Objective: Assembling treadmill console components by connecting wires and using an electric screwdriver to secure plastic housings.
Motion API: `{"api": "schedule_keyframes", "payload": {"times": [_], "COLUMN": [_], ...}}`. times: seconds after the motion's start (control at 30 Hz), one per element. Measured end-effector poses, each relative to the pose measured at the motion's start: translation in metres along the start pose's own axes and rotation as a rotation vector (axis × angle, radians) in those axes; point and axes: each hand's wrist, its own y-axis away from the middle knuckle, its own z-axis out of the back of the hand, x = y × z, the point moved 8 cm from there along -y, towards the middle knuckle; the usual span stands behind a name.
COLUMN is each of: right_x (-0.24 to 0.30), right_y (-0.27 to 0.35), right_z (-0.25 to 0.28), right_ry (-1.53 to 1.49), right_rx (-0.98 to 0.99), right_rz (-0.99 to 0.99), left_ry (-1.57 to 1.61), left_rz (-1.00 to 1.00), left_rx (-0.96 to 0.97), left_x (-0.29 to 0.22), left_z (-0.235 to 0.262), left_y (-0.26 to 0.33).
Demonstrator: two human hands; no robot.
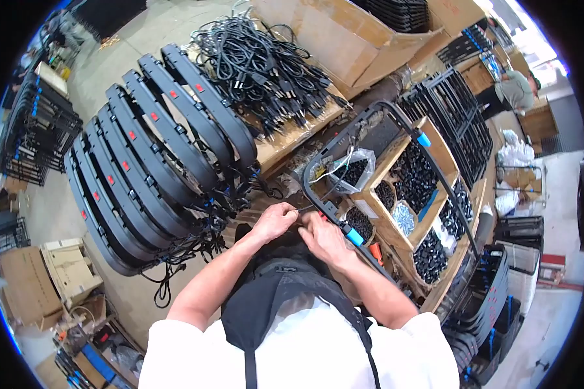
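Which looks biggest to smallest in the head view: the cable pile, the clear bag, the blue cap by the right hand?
1. Cable pile, by far the largest.
2. Clear bag.
3. Blue cap, smallest, by the right hand.
The pile lies farther off, so its lead is safe.

The one camera sits on the person's head and looks straight down – close to the left hand [274, 220] and right hand [324, 238]. The round view bends at its rim, so far-off boxes – maybe cardboard – look small and curved.
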Motion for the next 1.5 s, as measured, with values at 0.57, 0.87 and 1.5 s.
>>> {"api": "schedule_keyframes", "payload": {"times": [0.57,0.87,1.5], "right_x": [-0.231,-0.099,-0.048], "right_y": [-0.065,0.066,0.046], "right_z": [-0.103,-0.111,-0.080], "right_ry": [-0.405,-0.650,-0.444], "right_rx": [-0.446,-0.339,-0.205], "right_rz": [-0.792,-0.700,-0.456], "left_ry": [0.291,0.426,0.012], "left_rz": [0.171,0.105,0.008], "left_rx": [0.258,0.232,0.121], "left_x": [0.009,0.000,-0.025], "left_z": [-0.030,-0.048,-0.043], "left_y": [-0.008,-0.014,-0.010]}}
